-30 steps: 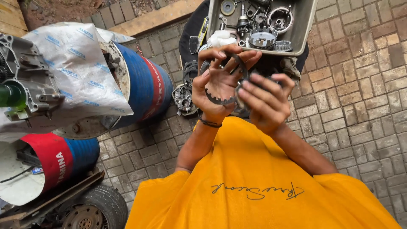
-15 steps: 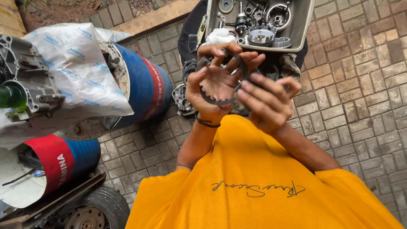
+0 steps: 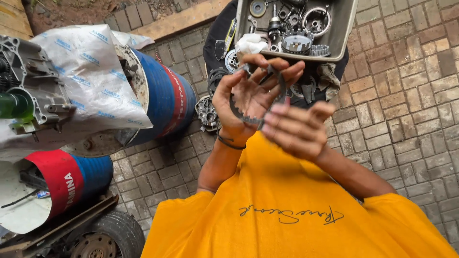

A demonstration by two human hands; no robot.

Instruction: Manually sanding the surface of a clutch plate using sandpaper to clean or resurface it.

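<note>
Toothed ring (image 3: 248,112) held up in the left hand (image 3: 246,98)
Left grip closed on it — right hand (image 3: 294,129) at 4 o'clock, fingers loose, touching the ring's edge.

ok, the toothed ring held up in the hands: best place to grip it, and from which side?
Probably by the rim, pinched across the thin band at two opposite points, coming from the outer edge. The toothed ring is a flat open hoop with notches along its edge, so the flat faces give the steadier hold. The left hand already cradles it that way, with the right hand at its lower edge.
</note>
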